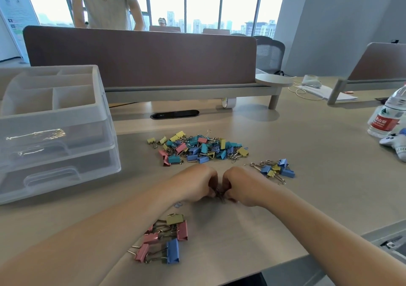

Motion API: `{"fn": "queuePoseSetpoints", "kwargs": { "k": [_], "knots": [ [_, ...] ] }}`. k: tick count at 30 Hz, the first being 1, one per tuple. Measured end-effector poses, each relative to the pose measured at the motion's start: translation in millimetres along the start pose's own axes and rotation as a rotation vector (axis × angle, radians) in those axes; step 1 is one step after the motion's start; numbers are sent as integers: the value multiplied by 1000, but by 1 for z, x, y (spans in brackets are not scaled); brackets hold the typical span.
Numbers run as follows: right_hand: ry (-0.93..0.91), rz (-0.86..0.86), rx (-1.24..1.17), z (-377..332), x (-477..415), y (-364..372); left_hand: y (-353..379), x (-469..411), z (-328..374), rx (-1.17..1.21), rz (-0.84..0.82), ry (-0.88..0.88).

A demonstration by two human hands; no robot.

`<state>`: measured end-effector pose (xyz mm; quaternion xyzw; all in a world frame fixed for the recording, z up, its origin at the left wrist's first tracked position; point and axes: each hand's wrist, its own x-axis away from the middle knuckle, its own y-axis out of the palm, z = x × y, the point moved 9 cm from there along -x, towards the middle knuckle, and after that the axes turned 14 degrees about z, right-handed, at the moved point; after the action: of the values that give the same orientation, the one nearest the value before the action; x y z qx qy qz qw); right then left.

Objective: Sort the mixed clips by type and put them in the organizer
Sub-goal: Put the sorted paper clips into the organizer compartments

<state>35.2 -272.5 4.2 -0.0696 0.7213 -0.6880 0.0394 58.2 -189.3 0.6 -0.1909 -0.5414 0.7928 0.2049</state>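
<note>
A mixed heap of coloured binder clips (197, 148) lies in the middle of the desk. A small group of blue and yellow clips (275, 169) sits to its right. Larger pink, blue and yellow clips (165, 239) lie near the front edge. My left hand (197, 183) and my right hand (240, 186) meet just in front of the heap, fingers curled, both pinching a small tangle of metal clips (219, 194) between them. The clear plastic organizer (52, 132), with open top compartments and two drawers, stands at the left.
A brown desk divider (140, 55) runs along the back, with a person standing behind it. A water bottle (388, 114) and a white toy (395, 144) stand at the right edge. A black cable slot (174, 114) is set into the desk.
</note>
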Motion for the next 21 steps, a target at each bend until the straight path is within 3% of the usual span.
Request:
{"fn": "queuePoseSetpoints", "kwargs": {
  "k": [10, 21],
  "knots": [
    [-8, -32, 133, -2, -3, 4, 1, -1, 6, -51, 7, -17],
    [7, 20, 33, -3, 3, -4, 0, -2, 5, 3, 6, -29]
  ]
}}
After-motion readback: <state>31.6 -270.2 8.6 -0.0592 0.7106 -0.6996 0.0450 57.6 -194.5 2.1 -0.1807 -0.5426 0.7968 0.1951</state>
